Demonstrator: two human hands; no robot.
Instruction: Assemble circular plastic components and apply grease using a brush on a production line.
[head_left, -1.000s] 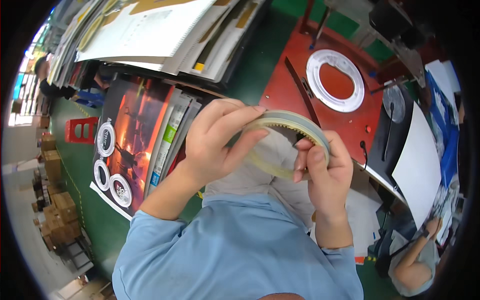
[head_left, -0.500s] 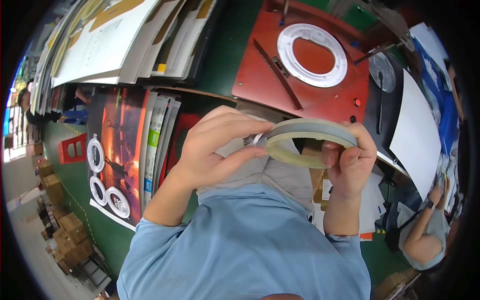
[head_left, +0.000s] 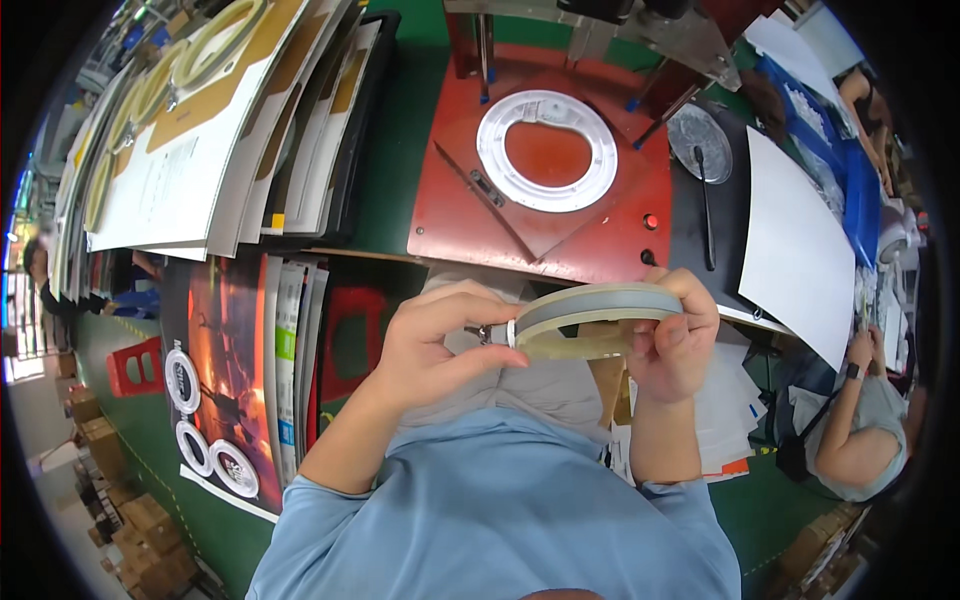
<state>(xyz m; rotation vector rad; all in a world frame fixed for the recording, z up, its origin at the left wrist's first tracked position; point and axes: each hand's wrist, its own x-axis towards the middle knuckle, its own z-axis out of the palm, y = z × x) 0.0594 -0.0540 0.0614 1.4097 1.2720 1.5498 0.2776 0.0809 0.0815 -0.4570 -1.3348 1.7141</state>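
Observation:
In front of my body I hold up a pale yellowish ring (head_left: 600,300) with a grey band round its outer side. My left hand (head_left: 435,335) is closed at the ring's left end, thumb and fingers pinching about a small metal and white end piece (head_left: 495,334). At the right end my right hand (head_left: 675,345) grips the rim, with its fingers curled inward. Beyond them lies a white flat ring (head_left: 548,150) with an oval opening, on a red machine base (head_left: 460,225); neither hand touches it.
Stacked cartons and boards (head_left: 190,180) with more pale rings stand at left. A printed board (head_left: 230,370) bears several white rings. Beside the base are a red button (head_left: 650,221), a dark stick-like tool (head_left: 707,210) and a white sheet (head_left: 800,240). Another person (head_left: 855,430) sits at right.
The view has shifted, so the red base and white ring appear further left and lower. Both hands keep hold of the pale ring, which is now seen more edge-on.

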